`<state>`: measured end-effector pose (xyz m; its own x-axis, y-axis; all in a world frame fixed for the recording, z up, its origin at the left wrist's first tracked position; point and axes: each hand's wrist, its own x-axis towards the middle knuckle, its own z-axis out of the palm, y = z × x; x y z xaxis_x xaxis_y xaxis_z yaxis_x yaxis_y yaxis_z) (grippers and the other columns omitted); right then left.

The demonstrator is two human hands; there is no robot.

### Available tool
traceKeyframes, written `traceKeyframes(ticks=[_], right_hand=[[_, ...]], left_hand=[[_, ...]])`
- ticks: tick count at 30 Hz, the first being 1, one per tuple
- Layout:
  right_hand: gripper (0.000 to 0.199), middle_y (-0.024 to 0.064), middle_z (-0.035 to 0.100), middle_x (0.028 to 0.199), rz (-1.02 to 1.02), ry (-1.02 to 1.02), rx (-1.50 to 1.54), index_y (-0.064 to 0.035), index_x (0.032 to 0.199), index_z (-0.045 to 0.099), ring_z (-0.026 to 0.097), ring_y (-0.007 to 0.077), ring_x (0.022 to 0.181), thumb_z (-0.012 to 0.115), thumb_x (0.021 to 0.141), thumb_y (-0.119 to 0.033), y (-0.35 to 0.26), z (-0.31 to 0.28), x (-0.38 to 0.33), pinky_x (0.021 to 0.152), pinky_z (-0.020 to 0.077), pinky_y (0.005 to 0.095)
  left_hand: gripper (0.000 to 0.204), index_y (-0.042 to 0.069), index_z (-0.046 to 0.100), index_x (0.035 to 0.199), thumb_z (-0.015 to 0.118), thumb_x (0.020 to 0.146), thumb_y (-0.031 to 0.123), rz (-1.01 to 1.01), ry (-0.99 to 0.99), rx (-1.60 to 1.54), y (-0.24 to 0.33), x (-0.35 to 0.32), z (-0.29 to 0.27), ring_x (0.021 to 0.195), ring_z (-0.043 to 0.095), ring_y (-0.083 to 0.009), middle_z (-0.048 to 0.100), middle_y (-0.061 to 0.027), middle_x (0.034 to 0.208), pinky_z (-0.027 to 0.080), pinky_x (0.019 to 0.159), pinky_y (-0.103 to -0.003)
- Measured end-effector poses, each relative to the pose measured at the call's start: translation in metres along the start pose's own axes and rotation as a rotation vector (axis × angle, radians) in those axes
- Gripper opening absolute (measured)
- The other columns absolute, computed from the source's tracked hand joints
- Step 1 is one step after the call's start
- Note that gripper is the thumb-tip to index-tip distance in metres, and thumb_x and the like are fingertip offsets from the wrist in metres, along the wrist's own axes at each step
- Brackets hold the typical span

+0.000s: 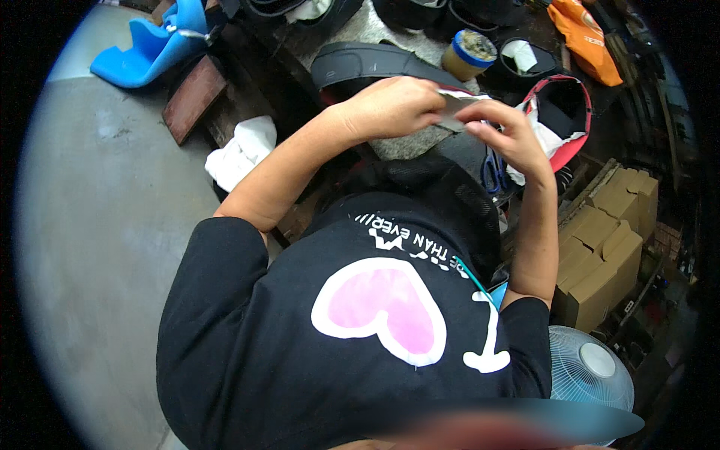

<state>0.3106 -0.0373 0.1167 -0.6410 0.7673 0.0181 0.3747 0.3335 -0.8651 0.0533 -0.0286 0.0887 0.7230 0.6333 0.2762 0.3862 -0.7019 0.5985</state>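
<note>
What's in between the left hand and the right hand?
In the head view, a thin pale piece lies between the left hand and the right hand; it's partly hidden, so I can't tell exactly what it is.

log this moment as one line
left hand: curled at thin pale piece | right hand: at its opposite side, grip unclear | around: blue-handled scissors, blue-rimmed jar, cardboard boxes

Wearer's outfit: black printed T-shirt (300, 367)

Short sleeves (210, 285), same black, ending near elbows. Chest print: large pink heart (364, 289), broad white border; blocky white lettering (491, 330) alongside. Fabric creased at left armpit. Forearms (289, 169) bare.
</note>
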Motion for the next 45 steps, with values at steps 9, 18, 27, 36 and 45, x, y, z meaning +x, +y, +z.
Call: traceKeyframes(ticks=[9,18,27,36,45], right_hand=[[0.029,0.0092,0.066,0.091,0.304,0.559,-0.482,-0.017,0.118,0.069,0.066,0.0228,0.083,0.061,0.09,-0.015,0.041,-0.035,-0.003,0.075,0.051,0.0334],[0.053,0.0207,0.068,0.113,0.388,0.642,0.16,-0.0059,0.14,0.044,0.068,0.0281,0.103,0.054,0.088,-0.003,0.085,0.007,0.041,0.09,0.0517,0.034],[0.044,0.0083,0.066,0.107,0.228,0.476,-0.767,-0.0205,0.121,0.066,0.066,0.0303,0.095,0.052,0.084,-0.001,0.067,0.006,0.049,0.079,0.0534,0.0406],[0.036,0.0032,0.065,0.107,0.104,0.533,-1.09,-0.0272,0.113,0.069,0.066,0.0226,0.091,0.058,0.083,-0.01,0.054,0.006,0.034,0.072,0.0557,0.0346],[0.031,0.0053,0.067,0.099,-0.091,0.614,-0.616,-0.0096,0.091,0.07,0.065,0.0225,0.09,0.056,0.07,0.008,-0.014,0.004,0.015,0.074,0.0531,0.0341]], left_hand=[[0.057,0.005,0.057,0.12,0.078,0.075,0.033,-0.362,0.323,0.168,-0.048,0.111,0.037,0.101,0.062,-0.0393,0.061,-0.0227,0.11,0.05,0.089,-0.044],[0.061,-0.002,0.058,0.126,0.072,0.082,0.039,-0.414,0.274,0.042,-0.064,0.097,0.031,0.11,0.061,-0.0364,0.063,-0.0253,0.116,0.048,0.096,-0.041],[0.064,-0.003,0.057,0.126,0.066,0.087,0.046,-0.508,0.328,-0.048,-0.064,0.093,0.029,0.109,0.062,-0.038,0.064,-0.0272,0.115,0.048,0.096,-0.042],[0.062,-0.003,0.056,0.127,0.067,0.087,0.042,-0.416,0.387,0.099,-0.047,0.089,0.027,0.11,0.06,-0.0403,0.062,-0.027,0.115,0.047,0.096,-0.043],[0.021,0.004,0.063,0.093,0.06,0.073,-0.003,-0.003,0.317,0.213,-0.01,-0.031,-0.01,0.083,0.064,-0.03,0.063,-0.0121,0.09,0.053,0.075,-0.037]])
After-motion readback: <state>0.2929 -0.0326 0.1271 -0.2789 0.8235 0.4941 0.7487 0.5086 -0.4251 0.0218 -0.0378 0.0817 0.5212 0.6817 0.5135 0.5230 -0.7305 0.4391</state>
